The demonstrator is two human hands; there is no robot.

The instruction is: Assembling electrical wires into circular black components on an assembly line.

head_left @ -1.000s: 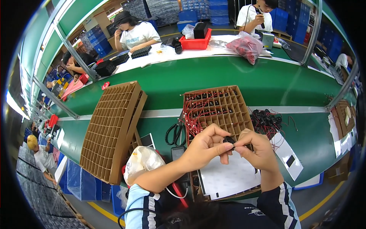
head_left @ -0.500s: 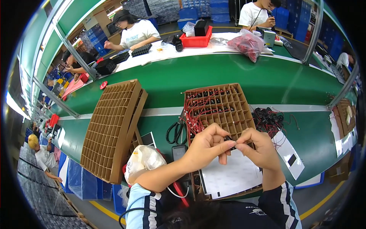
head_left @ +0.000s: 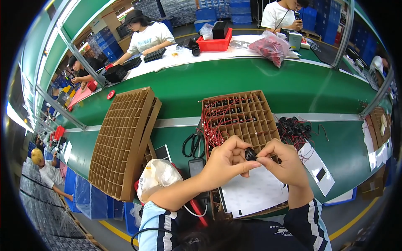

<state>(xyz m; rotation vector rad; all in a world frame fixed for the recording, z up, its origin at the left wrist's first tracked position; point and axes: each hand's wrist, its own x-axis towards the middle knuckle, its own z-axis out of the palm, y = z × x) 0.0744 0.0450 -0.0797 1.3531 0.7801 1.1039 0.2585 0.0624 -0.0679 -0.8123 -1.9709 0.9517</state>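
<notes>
Between the fingertips of both hands is a small round black part (head_left: 250, 154), its ribbed side facing up. My left hand (head_left: 228, 161) pinches it from the left, and my right hand (head_left: 282, 161) grips its right edge with thumb and forefinger. Beneath and beyond the hands lies a divided cardboard tray (head_left: 264, 119); black parts with red wires (head_left: 213, 121) fill some of its far and left cells. A white sheet (head_left: 253, 194) covers the tray's near part, below my wrists.
More black parts with red wires (head_left: 295, 129) are heaped right of the tray. Black-handled scissors (head_left: 193, 145) lie left of it, near a white plastic bag (head_left: 158, 175). Divided cardboard trays (head_left: 119, 144) are stacked farther left. Across the green bench (head_left: 180, 81), people work beside a red bin (head_left: 214, 44).
The black part has turned between my fingers, so more of its round face shows. My hands have barely moved. Across the bench, a person's arm has lowered toward the black trays.
</notes>
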